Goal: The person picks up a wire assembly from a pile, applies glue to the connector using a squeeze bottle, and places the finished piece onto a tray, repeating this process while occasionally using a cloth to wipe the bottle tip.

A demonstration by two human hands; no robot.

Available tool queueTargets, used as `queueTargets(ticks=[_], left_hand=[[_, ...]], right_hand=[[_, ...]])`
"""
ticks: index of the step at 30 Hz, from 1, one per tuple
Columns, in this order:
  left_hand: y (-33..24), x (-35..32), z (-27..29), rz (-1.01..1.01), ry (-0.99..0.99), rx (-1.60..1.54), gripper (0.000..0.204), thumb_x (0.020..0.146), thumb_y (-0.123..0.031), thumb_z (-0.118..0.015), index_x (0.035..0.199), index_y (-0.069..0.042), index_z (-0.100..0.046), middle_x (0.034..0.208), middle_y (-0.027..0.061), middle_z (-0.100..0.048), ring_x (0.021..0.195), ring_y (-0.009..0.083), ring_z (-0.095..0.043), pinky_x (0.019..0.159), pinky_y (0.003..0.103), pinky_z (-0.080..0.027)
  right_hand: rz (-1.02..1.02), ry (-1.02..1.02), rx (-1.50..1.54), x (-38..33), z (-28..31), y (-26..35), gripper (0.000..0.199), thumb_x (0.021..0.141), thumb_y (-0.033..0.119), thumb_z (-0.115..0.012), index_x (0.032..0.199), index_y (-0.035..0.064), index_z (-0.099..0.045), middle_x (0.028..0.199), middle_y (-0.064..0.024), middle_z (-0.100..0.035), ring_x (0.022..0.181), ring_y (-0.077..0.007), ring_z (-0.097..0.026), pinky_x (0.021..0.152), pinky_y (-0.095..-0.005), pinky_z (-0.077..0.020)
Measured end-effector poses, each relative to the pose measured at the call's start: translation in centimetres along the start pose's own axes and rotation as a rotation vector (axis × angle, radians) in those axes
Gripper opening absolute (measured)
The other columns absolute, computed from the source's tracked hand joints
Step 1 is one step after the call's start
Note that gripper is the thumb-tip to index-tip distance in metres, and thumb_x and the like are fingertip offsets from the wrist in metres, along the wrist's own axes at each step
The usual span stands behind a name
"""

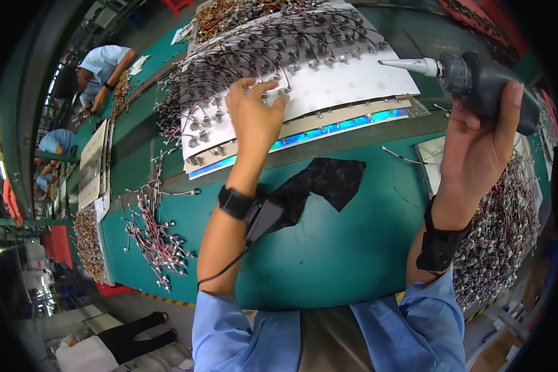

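My left hand [257, 118] reaches over a white sheet [353, 84] on a stack of boards, its fingers apart. Small metal parts with dark red and black wires [283, 91] lie in rows on that sheet, and my fingertips are right at some of them. Whether they touch one, I cannot tell. Raised on the right, my right hand [477, 146] grips a dark squeeze bottle [496, 87] tipped on its side. The bottle's long pale nozzle [409, 65] points left above the sheet's right part.
A black cloth [335, 180] lies on the green table [328, 266]. Wired parts form a loose bunch [158, 239] on the left and a big heap [499, 242] on the right. More boards [93, 164] stand at left, where other people [102, 68] in blue work.
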State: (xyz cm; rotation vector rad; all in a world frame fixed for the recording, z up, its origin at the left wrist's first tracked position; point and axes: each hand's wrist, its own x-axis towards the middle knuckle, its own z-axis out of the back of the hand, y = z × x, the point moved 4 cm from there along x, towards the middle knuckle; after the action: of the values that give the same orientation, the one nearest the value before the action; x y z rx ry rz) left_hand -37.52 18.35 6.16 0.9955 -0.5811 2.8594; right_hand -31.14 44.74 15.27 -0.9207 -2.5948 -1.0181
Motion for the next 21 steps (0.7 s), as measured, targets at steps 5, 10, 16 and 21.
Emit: queueTargets(ticks=[5, 10, 16, 21], left_hand=[[1.5, -4.3, 5.7, 0.11, 0.236, -0.267, 0.021, 0.066, -0.012, -0.066, 0.084, -0.004, -0.061, 0.09, 0.012, -0.053, 0.087, 0.0276, -0.05, 0.075, 0.034, -0.04], [5.2, -12.2, 10.5, 0.155, 0.372, -0.016, 0.024, 0.068, -0.013, -0.067, 0.084, 0.001, -0.057, 0.079, 0.0103, -0.055, 0.072, 0.0189, -0.052, 0.063, 0.029, -0.042], [8.5, -17.3, 9.5, 0.684, 0.494, -0.365, 0.019, 0.073, -0.014, -0.064, 0.08, 0.002, -0.055, 0.07, 0.0046, -0.054, 0.064, 0.0126, -0.048, 0.057, 0.026, -0.039], [8.8, -17.8, 8.8, 0.842, 0.35, -0.871, 0.017, 0.079, -0.017, -0.059, 0.077, 0.0, -0.055, 0.063, -0.0022, -0.048, 0.055, 0.0068, -0.042, 0.048, 0.021, -0.033]], right_hand=[[-0.033, 0.064, -0.035, -0.2, 0.3, -0.8, 0.013, 0.081, 0.02, -0.057, 0.083, 0.0069, -0.057, 0.073, 0.0016, -0.056, 0.046, -0.0037, -0.037, 0.051, -0.0183, -0.0374], [-0.156, 0.11, -0.066, -1.7, -0.9, -3.4, 0.019, 0.084, 0.021, -0.053, 0.092, 0.0042, -0.054, 0.085, -0.0037, -0.058, 0.058, -0.0048, -0.048, 0.056, -0.0159, -0.0387], [-0.523, 0.303, -0.402, -7.7, -3.2, -9.6, 0.025, 0.079, 0.023, -0.058, 0.095, 0.0049, -0.053, 0.088, -0.0045, -0.059, 0.065, -0.0038, -0.052, 0.047, -0.0146, -0.0343], [-0.807, 0.483, -0.565, -12.9, -4.4, -12.9, 0.033, 0.072, 0.025, -0.064, 0.096, 0.0044, -0.053, 0.085, -0.0013, -0.059, 0.065, -0.0021, -0.05, 0.044, -0.0136, -0.0299]])
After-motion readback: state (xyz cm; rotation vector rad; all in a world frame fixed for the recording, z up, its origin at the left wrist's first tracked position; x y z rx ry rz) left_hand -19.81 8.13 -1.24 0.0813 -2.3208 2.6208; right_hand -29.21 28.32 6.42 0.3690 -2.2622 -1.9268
